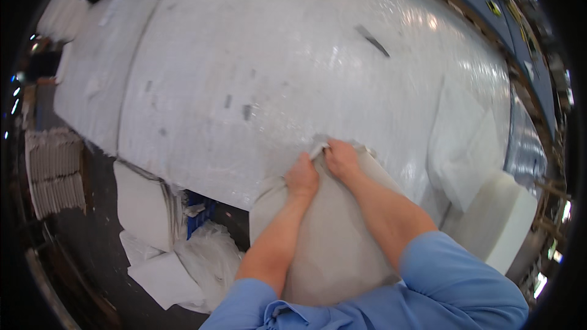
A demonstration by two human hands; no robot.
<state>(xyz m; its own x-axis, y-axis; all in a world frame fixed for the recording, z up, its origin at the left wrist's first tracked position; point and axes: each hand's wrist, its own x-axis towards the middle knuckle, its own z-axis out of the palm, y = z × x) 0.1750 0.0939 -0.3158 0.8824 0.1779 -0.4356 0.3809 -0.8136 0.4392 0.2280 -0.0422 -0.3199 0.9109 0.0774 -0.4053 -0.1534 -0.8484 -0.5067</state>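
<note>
A beige-grey piece of fabric (336,238) hangs from the near edge of the table up against my body, its upper end bunched and creased. My left hand (302,175) is closed on that bunched end, fingers curled inward. Close beside it, to the right, my right hand (342,159) pinches the same fabric at a small raised fold. Both hands rest near the front of a wide table (202,73) covered in shiny, clear plastic film. What lies within the folds between the fingers is hidden.
A dark narrow strip (373,41) lies far on the table. To the right, a thin white sheet (458,146) sits by a thick white stack (501,223). White panels (143,208) and crumpled clear plastic (211,256) are low left; folded stacks (55,171) stand farther left.
</note>
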